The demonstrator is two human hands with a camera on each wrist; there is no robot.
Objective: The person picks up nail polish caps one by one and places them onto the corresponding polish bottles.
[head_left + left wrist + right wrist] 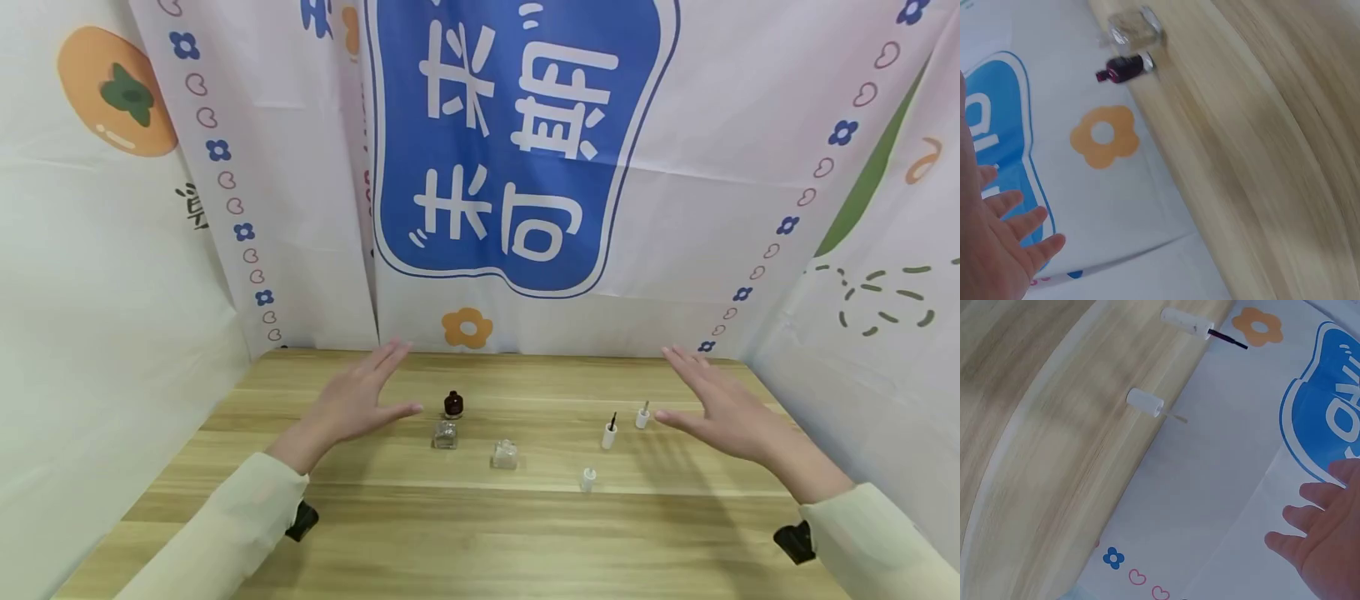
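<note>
We see the left hand [351, 408] and right hand [731, 414] above the desk [450, 546], fingers extended. Between them, we note 1 dark bottle [453, 406] just beyond 1 clear bottle [446, 436], another clear bottle [506, 456] nearer the middle, and, toward the right hand, 3 upright white brush caps [609, 437].

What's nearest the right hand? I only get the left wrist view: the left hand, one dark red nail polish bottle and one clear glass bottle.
Observer: A pale-bristled white brush cap is nearest the right hand, not touching it.
Operator: Is there any bottle beyond my two?
Observer: Yes, the head view shows a second clear glass bottle, to the right of the dark red nail polish bottle there.
</note>
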